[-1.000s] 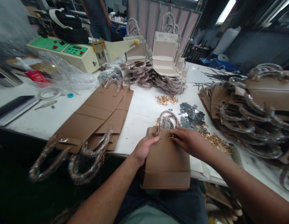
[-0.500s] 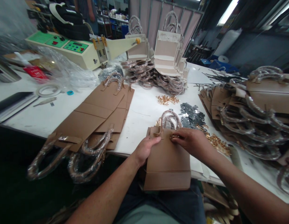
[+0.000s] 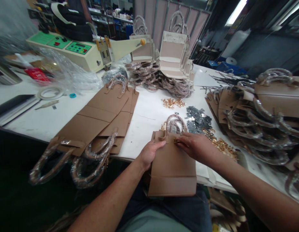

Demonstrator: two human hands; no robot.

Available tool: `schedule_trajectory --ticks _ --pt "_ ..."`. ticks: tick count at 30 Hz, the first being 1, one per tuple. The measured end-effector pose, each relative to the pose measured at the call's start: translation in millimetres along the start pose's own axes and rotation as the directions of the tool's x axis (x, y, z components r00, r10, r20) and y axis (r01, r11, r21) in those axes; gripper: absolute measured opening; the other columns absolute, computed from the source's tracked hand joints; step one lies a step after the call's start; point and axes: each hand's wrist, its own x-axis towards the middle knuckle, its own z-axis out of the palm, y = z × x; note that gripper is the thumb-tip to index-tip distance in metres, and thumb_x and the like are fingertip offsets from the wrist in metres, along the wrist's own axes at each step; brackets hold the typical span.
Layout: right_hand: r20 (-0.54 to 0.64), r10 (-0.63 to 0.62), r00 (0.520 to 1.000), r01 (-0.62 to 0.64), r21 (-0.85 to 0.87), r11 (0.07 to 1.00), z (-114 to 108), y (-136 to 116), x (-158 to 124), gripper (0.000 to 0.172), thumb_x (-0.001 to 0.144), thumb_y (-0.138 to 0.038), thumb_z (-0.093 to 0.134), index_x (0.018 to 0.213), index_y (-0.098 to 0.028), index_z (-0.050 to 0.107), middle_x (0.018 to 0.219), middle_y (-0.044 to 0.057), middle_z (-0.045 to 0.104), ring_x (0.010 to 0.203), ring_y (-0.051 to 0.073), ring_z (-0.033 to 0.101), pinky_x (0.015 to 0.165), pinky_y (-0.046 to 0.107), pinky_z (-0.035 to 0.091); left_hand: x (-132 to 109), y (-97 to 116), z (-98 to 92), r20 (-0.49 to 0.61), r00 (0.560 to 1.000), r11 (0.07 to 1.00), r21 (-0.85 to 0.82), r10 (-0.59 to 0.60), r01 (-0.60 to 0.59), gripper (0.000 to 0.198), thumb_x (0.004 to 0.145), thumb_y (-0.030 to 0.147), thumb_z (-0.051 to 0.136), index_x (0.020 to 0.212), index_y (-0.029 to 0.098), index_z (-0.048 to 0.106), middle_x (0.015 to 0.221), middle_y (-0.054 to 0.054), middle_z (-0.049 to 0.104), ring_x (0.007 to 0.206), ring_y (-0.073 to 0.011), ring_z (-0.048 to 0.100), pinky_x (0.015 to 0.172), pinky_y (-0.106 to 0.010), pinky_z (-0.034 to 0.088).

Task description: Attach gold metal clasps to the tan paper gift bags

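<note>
A tan folded bag piece (image 3: 172, 167) with plastic-wrapped handles (image 3: 174, 123) lies over the near table edge. My left hand (image 3: 149, 153) grips its upper left edge, thumb on top beside a tab with a gold fitting. My right hand (image 3: 196, 146) pinches a small gold metal fitting against the bag's top edge, fingers closed. A heap of gold fittings (image 3: 221, 145) lies just right of that hand, and dark metal pieces (image 3: 197, 118) lie beyond it.
Flat tan bag pieces (image 3: 98, 119) are stacked on the left, handles hanging over the white table (image 3: 149, 112) edge. More stacks sit at the right (image 3: 260, 112) and at the back (image 3: 173, 58). A cream machine (image 3: 86, 54), plastic sheeting, and a tape ring (image 3: 51, 94) lie at the far left.
Both hands stay on the bag; my right hand's fingers shifted slightly at the fitting on the top edge. The view moved a little.
</note>
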Motion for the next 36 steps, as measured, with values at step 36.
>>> schedule_trajectory --ticks 36 --pt "-0.113 -0.106 0.988 0.135 0.292 0.947 16.9 5.7 6.2 0.019 0.1 -0.026 0.053 0.11 -0.02 0.068 0.094 0.006 0.069 0.083 0.02 0.065 0.072 0.028 0.044 1.1 -1.6 -1.2 -0.036 0.999 0.999 0.032 0.002 -0.001 0.039 0.079 0.029 0.076 0.113 0.009 0.076 0.096 -0.015 0.08 0.078 -0.0241 0.075 0.078 -0.034 0.059"
